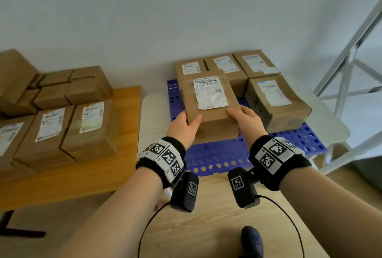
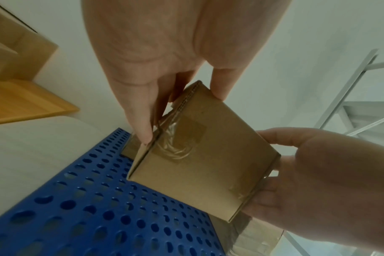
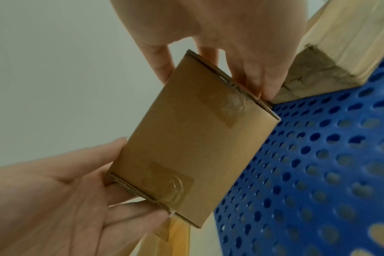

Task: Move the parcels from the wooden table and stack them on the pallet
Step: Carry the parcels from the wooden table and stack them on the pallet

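While we hold the box (image 1: 208,100) over the blue pallet (image 1: 217,154), both of our hands have a grip on its near end. Our left hand (image 1: 185,126) has its thumb on top and its fingers (image 2: 143,121) curled under the left corner. Our right hand (image 1: 246,120) does the same at the right corner, thumb on top, fingers (image 3: 261,81) tucked under. The box is up in the air, not yet down on the pallet. It hangs in front of the boxes at the back (image 1: 225,65), with another box (image 1: 277,102) just to its right. More boxes wait on the wooden table (image 1: 124,133) to our left. We think this box is light, since we can hold it by one end. The cardboard looks stiff and keeps its shape. The tape (image 2: 180,143) on its end looks shiny, so it may be slippery there. The best spots to hold are the plain cardboard corners. Fingers under the box could get pinched when it goes down.
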{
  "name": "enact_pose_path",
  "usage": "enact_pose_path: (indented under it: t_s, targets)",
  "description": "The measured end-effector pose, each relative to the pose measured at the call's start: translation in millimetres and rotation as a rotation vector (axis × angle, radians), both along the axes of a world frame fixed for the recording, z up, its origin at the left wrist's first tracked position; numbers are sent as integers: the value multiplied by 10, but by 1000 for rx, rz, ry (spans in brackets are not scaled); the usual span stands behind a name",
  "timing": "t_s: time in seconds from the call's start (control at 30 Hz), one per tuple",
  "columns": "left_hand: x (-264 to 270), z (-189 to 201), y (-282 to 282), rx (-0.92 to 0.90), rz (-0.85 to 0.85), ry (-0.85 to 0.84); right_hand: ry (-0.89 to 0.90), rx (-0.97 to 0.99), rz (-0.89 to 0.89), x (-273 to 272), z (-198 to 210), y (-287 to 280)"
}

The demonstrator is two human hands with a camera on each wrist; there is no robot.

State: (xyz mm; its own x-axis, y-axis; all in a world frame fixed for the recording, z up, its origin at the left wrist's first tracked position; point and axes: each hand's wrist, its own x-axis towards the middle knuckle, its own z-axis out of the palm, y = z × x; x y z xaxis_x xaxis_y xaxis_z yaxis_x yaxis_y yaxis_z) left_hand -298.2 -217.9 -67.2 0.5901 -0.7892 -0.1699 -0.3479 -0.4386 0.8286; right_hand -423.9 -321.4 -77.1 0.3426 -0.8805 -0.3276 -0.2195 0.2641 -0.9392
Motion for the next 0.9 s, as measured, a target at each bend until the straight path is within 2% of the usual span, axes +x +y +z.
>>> enact_pose_path:
  t_s: [0.13, 0.23, 0.3, 0.53, 0.73, 0.9]
  targets:
    - [-249, -136, -427, 45, 50, 51, 235, -165, 169, -230, -158, -555]
    - [-459, -249, -719, 98, 113, 158, 638, -383, 423, -423, -226, -990]
    - [-574, -317, -879, 120, 157, 203, 796, -471, 521, -540, -227, -1178]
    - [-726, -456, -1184, 170, 236, 222, 895, -472, 676, -673, -334, -1469]
    - [-618, -557, -1316, 230, 150, 108, 788, -515, 603, -758, -414, -1623]
    - [-564, -602, -1352, 315, 83, 8, 907, -584, 647, -758, -510, -1693]
